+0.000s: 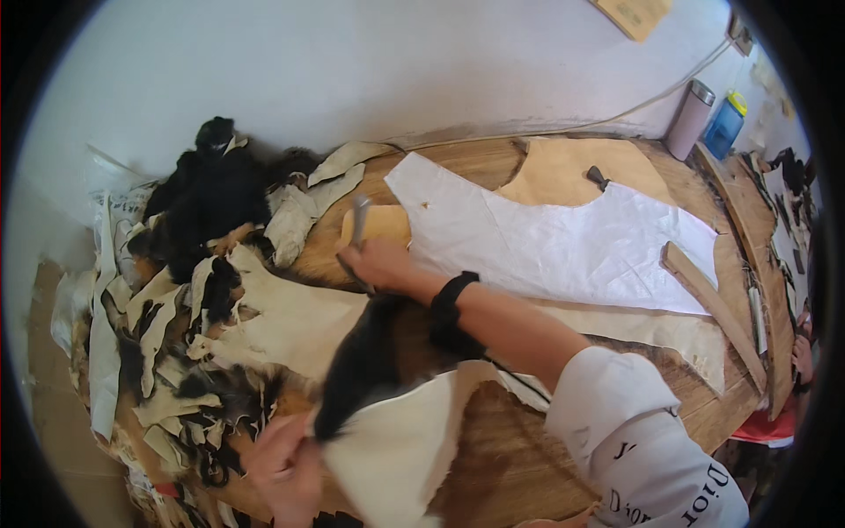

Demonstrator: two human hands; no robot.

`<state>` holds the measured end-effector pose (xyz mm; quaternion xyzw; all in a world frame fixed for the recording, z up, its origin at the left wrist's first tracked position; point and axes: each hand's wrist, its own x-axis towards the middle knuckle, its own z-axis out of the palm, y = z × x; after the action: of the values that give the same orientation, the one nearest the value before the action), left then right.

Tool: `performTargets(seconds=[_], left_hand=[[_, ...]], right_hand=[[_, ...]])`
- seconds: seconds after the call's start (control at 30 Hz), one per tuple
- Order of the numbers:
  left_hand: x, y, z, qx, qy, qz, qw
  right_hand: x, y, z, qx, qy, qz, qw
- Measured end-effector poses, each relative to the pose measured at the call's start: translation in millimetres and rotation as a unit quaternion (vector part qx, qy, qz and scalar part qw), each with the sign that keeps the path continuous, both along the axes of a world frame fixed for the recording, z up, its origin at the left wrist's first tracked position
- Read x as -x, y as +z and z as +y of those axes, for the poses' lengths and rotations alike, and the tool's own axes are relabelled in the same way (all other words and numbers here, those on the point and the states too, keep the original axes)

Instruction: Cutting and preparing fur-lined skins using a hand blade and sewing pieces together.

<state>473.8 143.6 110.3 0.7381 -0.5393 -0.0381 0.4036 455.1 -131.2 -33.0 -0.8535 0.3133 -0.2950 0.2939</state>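
A fur pelt (365, 356), black-haired with a pale hide side, hangs in the near middle of the table. At its left edge my left hand (286, 462) is closed, pinching the pelt; its fingers are slightly blurred. My right hand (383, 264) reaches across from the lower right and is closed around a slim grey metal tool (360, 220), whose flat end points up; its exact kind is unclear. Beyond that wrist a white vest-shaped pattern sheet (546, 238) lies over tan sheets (585, 167). A pale hide (282, 321) spreads left of the right hand.
Black fur and hide scraps (207, 211) heap along the left. A wooden strip (713, 308) crosses the pattern's right end. A dark small tool (598, 178) rests above it. A pink flask (689, 121) and blue bottle (725, 125) stand back right. Another person's hand (802, 356) shows far right.
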Motion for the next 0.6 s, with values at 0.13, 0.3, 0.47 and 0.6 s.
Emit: performTargets(seconds=[0.13,0.3,0.47,0.6], left_hand=[[19.8,3.5,-8.5,-0.069,-0.071,0.144,0.985],[-1.3,-8.1,-21.6,-0.082,-0.075,0.147,0.983],[-32.8,-55.6,-52.8,-0.149,-0.032,0.031,0.988],[-30.9,-80.7,-66.4,-0.275,-0.063,-0.255,0.925]], right_hand=[[36.8,38.3,-15.8,-0.116,0.022,-0.103,0.988],[129.0,89.2,-3.8,0.131,0.083,0.083,0.984],[233.1,89.7,54.0,0.027,0.058,0.204,0.977],[279.0,74.2,89.2,-0.028,0.047,0.222,0.973]])
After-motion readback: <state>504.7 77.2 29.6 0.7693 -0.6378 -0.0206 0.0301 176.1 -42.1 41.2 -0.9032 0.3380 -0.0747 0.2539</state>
